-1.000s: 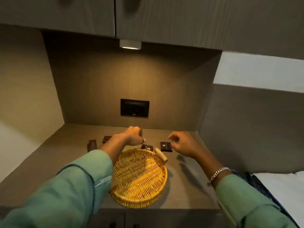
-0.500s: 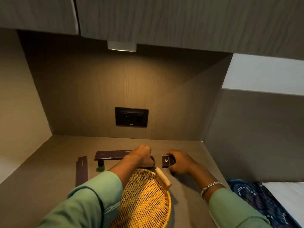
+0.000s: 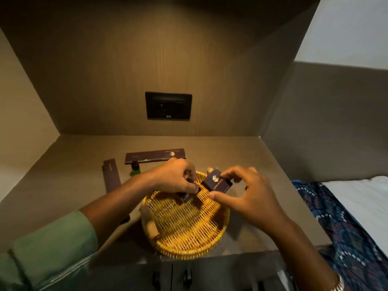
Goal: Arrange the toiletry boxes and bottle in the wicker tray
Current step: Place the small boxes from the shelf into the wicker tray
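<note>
A round yellow wicker tray (image 3: pixel 184 232) with wooden handles sits at the counter's front edge. Over its far rim my left hand (image 3: pixel 175 177) grips a small dark box (image 3: pixel 187 197), mostly hidden by my fingers. My right hand (image 3: pixel 245 192) holds a second small dark box (image 3: pixel 217 182) with a gold logo, tilted above the tray's far right rim. On the counter behind lie a long dark box (image 3: pixel 155 156), a narrow dark box (image 3: pixel 111 177) at the left, and a small green bottle (image 3: pixel 135 168) with a dark cap standing between them.
A black wall socket (image 3: pixel 168 105) is set in the back panel of the niche. Side walls close in left and right. A bed with patterned blue cloth (image 3: pixel 344 234) lies to the right. Cabinet doors with handles (image 3: pixel 186 278) are below the counter's edge.
Both hands lifted a small dark box each off the counter and drew back over the tray's far rim. The camera tilted down, so the whole tray shows.
</note>
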Tool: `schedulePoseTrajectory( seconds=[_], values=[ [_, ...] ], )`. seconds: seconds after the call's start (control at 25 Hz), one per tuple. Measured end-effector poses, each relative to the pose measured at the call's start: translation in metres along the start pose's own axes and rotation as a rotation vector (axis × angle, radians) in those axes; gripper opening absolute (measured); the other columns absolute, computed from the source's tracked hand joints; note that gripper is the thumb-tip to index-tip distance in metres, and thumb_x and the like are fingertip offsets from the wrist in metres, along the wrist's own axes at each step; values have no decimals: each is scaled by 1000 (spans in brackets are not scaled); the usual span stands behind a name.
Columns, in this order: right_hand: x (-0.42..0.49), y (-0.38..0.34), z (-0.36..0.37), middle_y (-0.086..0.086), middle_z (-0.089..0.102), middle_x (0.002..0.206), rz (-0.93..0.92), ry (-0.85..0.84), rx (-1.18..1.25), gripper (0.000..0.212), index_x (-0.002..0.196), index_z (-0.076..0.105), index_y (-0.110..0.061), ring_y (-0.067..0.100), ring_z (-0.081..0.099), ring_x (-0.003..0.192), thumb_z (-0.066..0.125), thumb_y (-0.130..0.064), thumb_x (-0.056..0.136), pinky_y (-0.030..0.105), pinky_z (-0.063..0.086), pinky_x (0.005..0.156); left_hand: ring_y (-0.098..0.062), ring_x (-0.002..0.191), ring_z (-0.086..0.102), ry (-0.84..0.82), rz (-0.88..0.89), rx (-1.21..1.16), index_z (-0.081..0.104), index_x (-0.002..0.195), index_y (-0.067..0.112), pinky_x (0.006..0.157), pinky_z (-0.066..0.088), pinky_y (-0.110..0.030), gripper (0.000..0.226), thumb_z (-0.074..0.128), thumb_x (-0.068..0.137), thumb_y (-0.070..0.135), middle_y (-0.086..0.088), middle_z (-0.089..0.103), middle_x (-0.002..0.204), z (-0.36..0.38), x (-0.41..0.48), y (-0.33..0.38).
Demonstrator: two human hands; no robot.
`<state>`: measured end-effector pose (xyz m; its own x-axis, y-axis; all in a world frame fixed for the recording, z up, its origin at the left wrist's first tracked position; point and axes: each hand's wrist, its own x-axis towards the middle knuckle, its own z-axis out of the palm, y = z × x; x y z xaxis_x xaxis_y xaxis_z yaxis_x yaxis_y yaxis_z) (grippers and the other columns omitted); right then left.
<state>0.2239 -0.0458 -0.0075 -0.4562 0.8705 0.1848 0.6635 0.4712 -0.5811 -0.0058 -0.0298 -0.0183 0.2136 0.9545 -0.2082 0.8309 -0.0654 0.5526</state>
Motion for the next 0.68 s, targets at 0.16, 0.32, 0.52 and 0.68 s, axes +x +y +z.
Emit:
schedulePoseTrajectory(
  seconds=[0.16,0.32,0.52,0.68],
  values=[
    [-40,-26,39,-18,57,105,87,-169,-195,49,104,62,-35,8,43,107,68,-67,68,36,40,89,-15,92,56,-93,6,34,67,99,23,77,52,-40,27,75,78,38,1,60,104,17,-1,-6],
    [-48,-27,53,-12,66,107,168,-124,-317,48,96,64,-30,12,41,115,62,-70,70,40,34,91,-15,97,54,-54,27,62,70,101,24,78,51,-36,26,76,78,35,2,60,107,25,0,-8],
    [-44,-33,51,-9,67,105,167,-182,-433,47,94,63,-30,16,42,118,60,-71,71,44,32,94,-15,92,55,-54,58,38,72,104,22,66,45,-29,27,78,79,30,0,63,103,29,-4,-9],
    [-35,-38,39,-9,67,106,148,-243,-479,51,98,62,-31,16,47,114,57,-74,71,43,33,92,-17,83,56,16,36,-40,66,113,24,61,43,-29,37,78,78,32,-3,63,98,33,-10,-6]
  ],
)
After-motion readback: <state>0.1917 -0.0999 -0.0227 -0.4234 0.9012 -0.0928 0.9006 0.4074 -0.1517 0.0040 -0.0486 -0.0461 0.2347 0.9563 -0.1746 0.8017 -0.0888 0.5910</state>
